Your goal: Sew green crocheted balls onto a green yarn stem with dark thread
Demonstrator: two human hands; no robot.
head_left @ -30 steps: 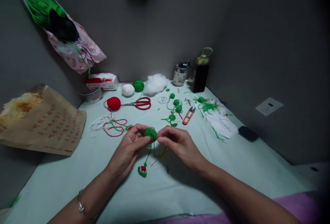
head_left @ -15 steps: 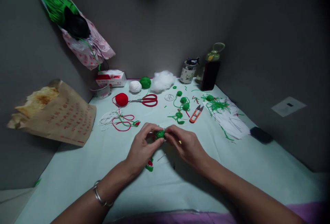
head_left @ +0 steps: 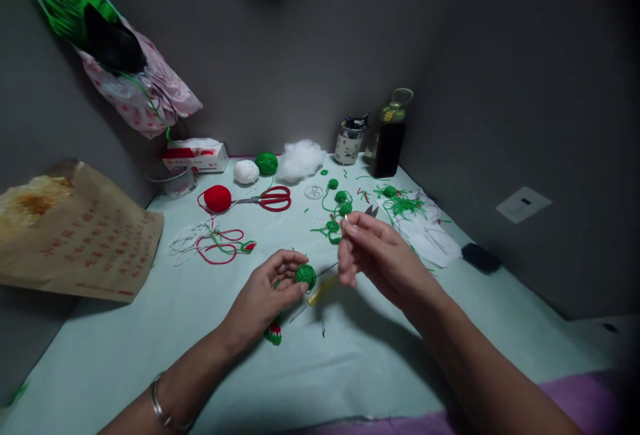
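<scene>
My left hand [head_left: 273, 288] grips a small round green crocheted piece [head_left: 305, 276] between thumb and fingers. A dark strand [head_left: 327, 268] runs from this piece toward my right hand [head_left: 373, 248], which is raised to the right with its fingers pinched. A pale, thin tip, perhaps a needle [head_left: 345, 217], shows at those fingertips; the rest is hidden. Beneath the hands lies a crochet hook with a yellow handle [head_left: 320, 293]. Close below my left hand is a green and red crocheted piece [head_left: 273, 332], partly covered. A small dark pin-like thing [head_left: 323, 329] lies near it.
Red-handled scissors [head_left: 275, 199], a red yarn ball [head_left: 217, 199], white stuffing [head_left: 301, 160] and several green crocheted pieces [head_left: 341, 196] lie farther back. A paper food bag [head_left: 100, 241] stands left; a bottle [head_left: 390, 145] stands back right. Orange snips [head_left: 371, 211] are partly behind my right hand.
My right hand has moved up and right, away from the green piece, and a strand now spans the gap. My left hand still holds the piece. The camera view has shifted slightly right.
</scene>
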